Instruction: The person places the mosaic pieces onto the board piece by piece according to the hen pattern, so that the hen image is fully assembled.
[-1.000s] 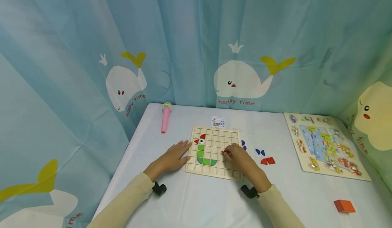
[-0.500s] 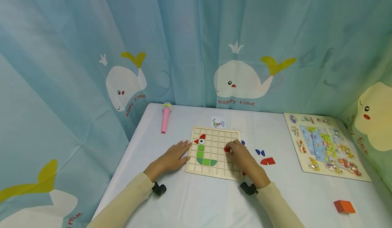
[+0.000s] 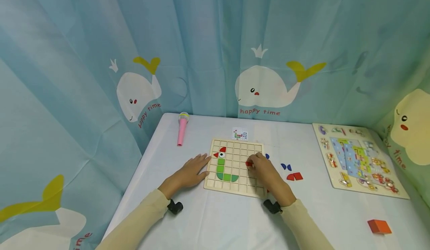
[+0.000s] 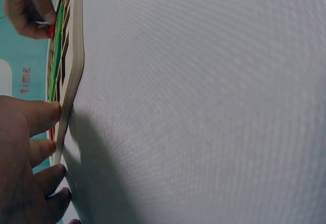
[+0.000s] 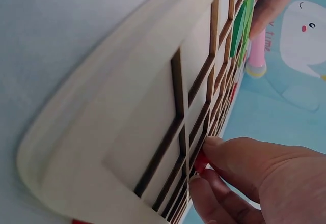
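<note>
My right hand (image 3: 263, 169) pinches a small red puzzle piece (image 5: 200, 161) between thumb and fingers, right at the grid cells in the right half of a wooden grid board (image 3: 235, 155). Much of the piece is hidden by the fingers. My left hand (image 3: 190, 171) lies with fingers extended at the board's left edge, its fingertips touching the rim in the left wrist view. Set in the board's left part are green tiles (image 3: 220, 168), a white eye tile (image 3: 221, 155) and a red tile (image 3: 223, 149) on top, forming a bird's head, neck and lower body.
A picture card (image 3: 240, 133) lies behind the board. Blue pieces (image 3: 286, 167) and red pieces (image 3: 295, 176) lie to its right. Farther out are a pink toy microphone (image 3: 181, 132), a picture puzzle board (image 3: 361, 160) and an orange block (image 3: 379, 226).
My right hand has shifted slightly back and to the right over the board with the red piece, then stayed nearly still. The left hand has not moved.
</note>
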The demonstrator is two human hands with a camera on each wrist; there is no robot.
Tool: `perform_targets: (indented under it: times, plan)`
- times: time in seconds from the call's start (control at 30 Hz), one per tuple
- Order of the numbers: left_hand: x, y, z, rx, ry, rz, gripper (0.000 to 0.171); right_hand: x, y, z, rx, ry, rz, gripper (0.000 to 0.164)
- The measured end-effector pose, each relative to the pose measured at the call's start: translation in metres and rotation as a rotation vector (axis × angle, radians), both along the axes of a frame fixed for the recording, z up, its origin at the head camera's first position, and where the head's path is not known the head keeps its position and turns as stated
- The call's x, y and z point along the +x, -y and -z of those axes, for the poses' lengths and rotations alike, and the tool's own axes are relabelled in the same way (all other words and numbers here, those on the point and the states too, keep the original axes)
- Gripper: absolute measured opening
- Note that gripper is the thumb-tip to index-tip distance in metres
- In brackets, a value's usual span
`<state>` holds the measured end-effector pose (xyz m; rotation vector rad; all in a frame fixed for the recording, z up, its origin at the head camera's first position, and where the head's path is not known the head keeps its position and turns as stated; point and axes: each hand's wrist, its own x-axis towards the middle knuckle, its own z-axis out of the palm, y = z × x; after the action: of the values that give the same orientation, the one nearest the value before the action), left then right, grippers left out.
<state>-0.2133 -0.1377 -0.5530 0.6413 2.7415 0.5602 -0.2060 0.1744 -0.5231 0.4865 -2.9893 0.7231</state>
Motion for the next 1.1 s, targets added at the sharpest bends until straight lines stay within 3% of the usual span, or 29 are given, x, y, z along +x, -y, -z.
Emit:
perform_targets:
  times: [0.2,0.4,0.53,0.87,1.1]
  plan:
    - [0.001,0.0,-0.002,0.01,0.002,-0.001,0.066,-0.002,0.012,-0.005,0.008,0.013,-0.031,0.019]
    - [0.001,0.001,-0.004,0.006,0.01,-0.006,0.066,-0.001,0.042,-0.011,-0.005,0.095,-0.076,0.021]
    - [0.002,0.0,-0.005,0.005,0.015,0.002,0.066,0.0,0.06,-0.01,0.026,0.096,-0.108,0.021]
    - [0.001,0.001,-0.004,0.012,-0.001,0.01,0.065,0.003,0.068,-0.005,0.034,-0.01,-0.171,0.014]
    - [0.001,0.003,-0.003,0.015,-0.001,0.012,0.065,0.002,0.068,-0.003,0.025,-0.021,-0.174,0.011]
